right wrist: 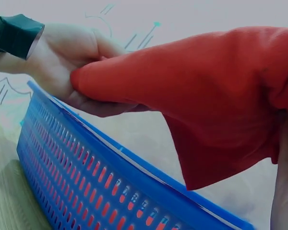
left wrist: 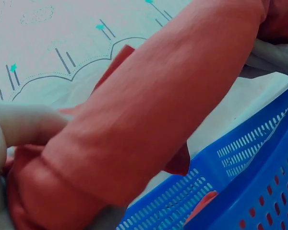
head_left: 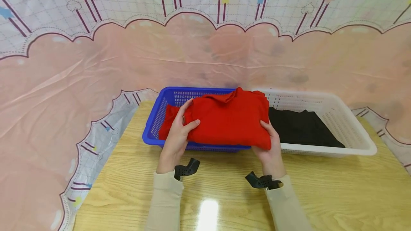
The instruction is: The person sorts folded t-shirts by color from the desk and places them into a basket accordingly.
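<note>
A folded red garment (head_left: 228, 120), with what looks like a collar along its far edge, is held up between both hands above the blue basket (head_left: 151, 117). My left hand (head_left: 178, 131) grips its left end, thumb on top and fingers beneath. At the right end, my right hand (head_left: 269, 142) holds it the same way, its fingers mostly hidden under the cloth. In the right wrist view, a loose corner of the red garment (right wrist: 206, 153) hangs down over the blue basket (right wrist: 96, 158). More red cloth (head_left: 167, 122) lies inside the blue basket.
A white basket (head_left: 356, 131) stands to the right of the blue one, with folded black cloth (head_left: 298, 127) inside. Both sit on a wooden table (head_left: 122, 188). Behind them hangs a patterned pink curtain (head_left: 154, 52). Black wrist cameras (head_left: 187, 168) are strapped to both wrists.
</note>
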Motion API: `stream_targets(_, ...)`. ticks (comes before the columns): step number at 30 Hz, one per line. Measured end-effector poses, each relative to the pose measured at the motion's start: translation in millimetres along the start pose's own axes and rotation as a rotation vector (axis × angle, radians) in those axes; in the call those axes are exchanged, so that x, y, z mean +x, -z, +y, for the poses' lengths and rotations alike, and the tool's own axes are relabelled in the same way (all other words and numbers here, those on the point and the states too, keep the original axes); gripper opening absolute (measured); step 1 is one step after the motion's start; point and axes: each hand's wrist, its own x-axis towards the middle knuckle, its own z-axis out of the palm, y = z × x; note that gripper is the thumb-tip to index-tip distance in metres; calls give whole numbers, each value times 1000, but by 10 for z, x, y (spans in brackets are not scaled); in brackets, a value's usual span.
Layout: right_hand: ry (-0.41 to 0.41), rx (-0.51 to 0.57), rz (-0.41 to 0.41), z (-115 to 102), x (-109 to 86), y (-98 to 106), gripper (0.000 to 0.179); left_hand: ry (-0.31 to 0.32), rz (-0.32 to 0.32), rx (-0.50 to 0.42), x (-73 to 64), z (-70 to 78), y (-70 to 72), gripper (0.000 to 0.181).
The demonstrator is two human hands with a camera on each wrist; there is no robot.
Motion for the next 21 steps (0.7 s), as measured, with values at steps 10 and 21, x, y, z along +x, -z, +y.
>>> stream_targets(10,-11,-268,6,12,56,-88,56,-32,122,64,19,69,87,58)
stream_targets(21,-110,-479,94,-10,146,-274,58,13,144,94,37,80,157,57)
